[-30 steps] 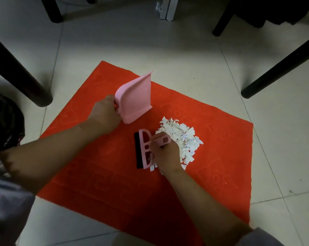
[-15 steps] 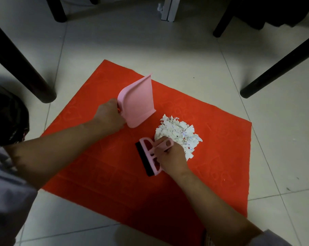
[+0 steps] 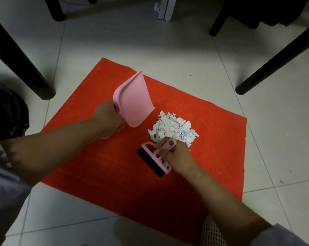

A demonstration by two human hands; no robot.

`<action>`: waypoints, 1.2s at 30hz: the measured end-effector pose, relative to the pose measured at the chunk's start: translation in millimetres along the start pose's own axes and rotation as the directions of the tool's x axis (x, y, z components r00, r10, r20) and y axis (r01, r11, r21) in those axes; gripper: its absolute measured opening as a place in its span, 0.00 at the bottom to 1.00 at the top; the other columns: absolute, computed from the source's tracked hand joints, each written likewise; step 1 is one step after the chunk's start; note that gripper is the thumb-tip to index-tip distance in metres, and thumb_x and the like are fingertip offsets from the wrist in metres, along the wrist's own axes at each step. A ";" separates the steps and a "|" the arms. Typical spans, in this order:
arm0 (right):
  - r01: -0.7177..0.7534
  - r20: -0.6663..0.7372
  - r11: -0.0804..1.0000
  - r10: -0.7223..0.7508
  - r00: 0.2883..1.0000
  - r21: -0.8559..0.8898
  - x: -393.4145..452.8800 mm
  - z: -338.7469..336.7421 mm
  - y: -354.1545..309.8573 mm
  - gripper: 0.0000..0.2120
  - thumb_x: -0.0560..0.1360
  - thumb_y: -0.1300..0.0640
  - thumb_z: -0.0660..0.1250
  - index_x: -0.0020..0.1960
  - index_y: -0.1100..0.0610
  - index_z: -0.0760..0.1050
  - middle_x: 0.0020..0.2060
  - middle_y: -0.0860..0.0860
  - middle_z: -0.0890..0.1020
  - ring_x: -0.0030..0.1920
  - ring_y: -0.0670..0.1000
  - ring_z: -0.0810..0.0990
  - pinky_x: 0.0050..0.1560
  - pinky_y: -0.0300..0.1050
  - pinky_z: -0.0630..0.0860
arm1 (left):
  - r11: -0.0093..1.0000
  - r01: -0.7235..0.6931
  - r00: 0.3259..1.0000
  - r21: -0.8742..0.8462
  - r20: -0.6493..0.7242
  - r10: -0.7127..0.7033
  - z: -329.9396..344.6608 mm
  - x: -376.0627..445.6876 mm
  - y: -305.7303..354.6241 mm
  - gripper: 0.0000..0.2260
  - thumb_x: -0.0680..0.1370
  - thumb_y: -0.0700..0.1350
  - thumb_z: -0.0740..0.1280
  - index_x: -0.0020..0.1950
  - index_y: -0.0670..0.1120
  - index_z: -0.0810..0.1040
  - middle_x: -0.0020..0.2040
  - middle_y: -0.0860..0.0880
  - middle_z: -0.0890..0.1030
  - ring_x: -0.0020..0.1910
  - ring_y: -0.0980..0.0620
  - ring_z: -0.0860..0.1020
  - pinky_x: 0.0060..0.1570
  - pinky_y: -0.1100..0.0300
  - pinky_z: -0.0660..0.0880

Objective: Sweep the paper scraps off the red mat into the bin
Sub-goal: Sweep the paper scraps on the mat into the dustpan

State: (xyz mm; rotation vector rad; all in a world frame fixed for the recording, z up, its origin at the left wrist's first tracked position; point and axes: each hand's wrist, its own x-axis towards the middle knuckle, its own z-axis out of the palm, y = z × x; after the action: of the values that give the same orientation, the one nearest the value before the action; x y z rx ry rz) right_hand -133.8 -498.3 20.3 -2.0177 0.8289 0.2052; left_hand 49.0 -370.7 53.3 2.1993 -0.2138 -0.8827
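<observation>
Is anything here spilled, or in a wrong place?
Nothing is spilled: the paper scraps lie in one pile on the red mat. Only the pink dustpan is tilted up, not yet laid flat beside them.

Our left hand (image 3: 108, 119) is curled in a grip, forearm reaching forward; our right hand (image 3: 179, 156) seems curled too, knuckles up.
</observation>
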 end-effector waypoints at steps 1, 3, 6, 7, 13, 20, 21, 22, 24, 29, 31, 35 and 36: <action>0.026 -0.021 0.999 -0.026 0.999 -0.019 0.7 -5.2 -1.4 0.09 0.74 0.67 0.63 0.48 0.59 0.79 0.46 0.57 0.84 0.44 0.54 0.82 0.43 0.45 0.79 | 1.000 0.003 1.000 0.004 0.007 -0.003 0.2 -1.1 -0.8 0.17 0.75 0.34 0.67 0.62 0.39 0.69 0.47 0.39 0.80 0.32 0.50 0.78 0.18 0.67 0.73; 0.084 -0.070 0.994 -0.088 0.994 -0.063 3.3 -18.6 -6.4 0.10 0.74 0.67 0.62 0.45 0.57 0.80 0.44 0.57 0.84 0.44 0.57 0.81 0.44 0.50 0.79 | 1.000 0.004 1.000 0.007 0.019 -0.005 1.1 -3.8 -2.8 0.16 0.75 0.34 0.67 0.61 0.40 0.69 0.44 0.40 0.79 0.32 0.50 0.78 0.20 0.64 0.75; 0.100 -0.080 0.995 -0.100 0.992 0.003 5.9 -40.5 -10.9 0.13 0.72 0.69 0.61 0.40 0.54 0.79 0.41 0.53 0.83 0.44 0.59 0.82 0.45 0.55 0.79 | 1.000 0.012 1.000 0.004 0.027 -0.013 1.5 -6.9 -3.7 0.16 0.75 0.34 0.67 0.61 0.40 0.69 0.43 0.40 0.79 0.32 0.50 0.78 0.24 0.62 0.75; 0.078 -0.036 0.996 -0.077 0.996 0.047 4.9 -45.4 -10.9 0.15 0.72 0.70 0.62 0.39 0.52 0.79 0.39 0.51 0.83 0.44 0.58 0.82 0.45 0.53 0.79 | 1.000 0.024 0.999 -0.005 0.027 -0.024 1.3 -7.6 -3.5 0.16 0.75 0.34 0.67 0.61 0.39 0.69 0.44 0.39 0.80 0.32 0.49 0.78 0.23 0.61 0.76; 0.002 0.215 0.998 0.011 0.976 -0.059 0.4 -45.4 4.7 0.10 0.72 0.70 0.65 0.45 0.56 0.80 0.42 0.48 0.81 0.42 0.46 0.79 0.45 0.39 0.76 | 0.997 0.060 0.998 -0.052 0.034 -0.058 2.7 -8.0 -2.6 0.17 0.74 0.32 0.67 0.61 0.38 0.69 0.46 0.36 0.80 0.32 0.48 0.78 0.23 0.61 0.77; 0.037 0.084 0.994 -0.046 0.995 0.101 9.2 -71.4 -4.4 0.13 0.70 0.73 0.65 0.42 0.56 0.80 0.38 0.47 0.82 0.36 0.42 0.79 0.37 0.36 0.76 | 0.995 0.089 0.994 -0.043 0.072 -0.085 5.3 -7.0 -5.6 0.11 0.75 0.33 0.67 0.56 0.39 0.71 0.39 0.40 0.80 0.32 0.47 0.78 0.33 0.54 0.79; 0.035 0.057 0.991 -0.043 0.997 0.127 9.2 -75.2 -4.8 0.12 0.70 0.72 0.66 0.42 0.56 0.80 0.38 0.47 0.82 0.38 0.43 0.80 0.38 0.36 0.76 | 0.995 0.093 0.993 -0.042 0.077 -0.089 5.7 -6.7 -5.5 0.11 0.75 0.33 0.67 0.55 0.39 0.71 0.39 0.40 0.80 0.32 0.47 0.78 0.32 0.55 0.79; 0.036 0.008 0.986 -0.038 0.999 0.161 9.4 -78.5 -4.2 0.13 0.70 0.72 0.66 0.41 0.55 0.80 0.38 0.47 0.82 0.38 0.44 0.80 0.38 0.36 0.76 | 0.994 0.094 0.992 -0.053 0.084 -0.090 6.0 -6.2 -5.1 0.10 0.75 0.33 0.67 0.55 0.39 0.71 0.40 0.39 0.79 0.33 0.47 0.78 0.34 0.54 0.79; 0.063 -0.135 0.975 -0.034 0.990 0.214 10.8 -83.5 -2.9 0.14 0.70 0.72 0.66 0.39 0.52 0.79 0.38 0.48 0.82 0.37 0.45 0.80 0.37 0.38 0.74 | 0.994 0.090 0.992 -0.067 0.095 -0.083 6.3 -4.0 -5.3 0.10 0.75 0.32 0.66 0.54 0.39 0.71 0.40 0.39 0.79 0.34 0.46 0.78 0.39 0.50 0.79; 0.083 -0.419 0.983 -0.008 0.908 0.161 17.0 -91.3 5.3 0.11 0.72 0.67 0.65 0.43 0.51 0.79 0.40 0.49 0.81 0.41 0.50 0.79 0.41 0.44 0.76 | 0.995 0.092 0.990 -0.043 0.114 -0.086 4.8 -0.8 -6.8 0.07 0.76 0.32 0.66 0.53 0.38 0.72 0.40 0.38 0.80 0.32 0.46 0.78 0.37 0.52 0.78; 0.052 -0.473 0.987 0.025 0.881 0.149 22.3 -94.5 9.0 0.08 0.74 0.64 0.65 0.47 0.53 0.80 0.42 0.49 0.81 0.43 0.50 0.79 0.45 0.46 0.76 | 0.994 0.102 0.988 -0.044 0.121 -0.096 4.7 0.0 -6.8 0.05 0.76 0.32 0.65 0.50 0.39 0.73 0.40 0.38 0.80 0.33 0.45 0.78 0.39 0.51 0.78; 0.000 -0.506 0.992 0.063 0.860 0.123 40.8 -98.5 18.5 0.09 0.75 0.60 0.66 0.53 0.54 0.80 0.46 0.49 0.81 0.48 0.50 0.79 0.53 0.47 0.76 | 0.994 0.095 0.986 -0.049 0.140 -0.087 7.5 3.0 -4.7 0.07 0.76 0.33 0.66 0.43 0.43 0.72 0.40 0.38 0.80 0.33 0.45 0.77 0.39 0.51 0.78; -0.012 -0.498 0.993 0.070 0.864 0.119 46.1 -99.0 19.9 0.09 0.75 0.60 0.66 0.54 0.55 0.79 0.46 0.50 0.81 0.48 0.51 0.79 0.52 0.46 0.76 | 0.995 0.090 0.985 -0.053 0.150 -0.081 8.1 3.9 -4.1 0.06 0.75 0.33 0.66 0.43 0.43 0.72 0.40 0.37 0.80 0.34 0.45 0.78 0.40 0.50 0.79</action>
State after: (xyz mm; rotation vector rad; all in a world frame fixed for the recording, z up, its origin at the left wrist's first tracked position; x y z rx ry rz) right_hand -128.2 -606.9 42.1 -1.9704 1.1781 -0.3581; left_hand 46.1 -374.0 44.4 2.1025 -0.1628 -1.0880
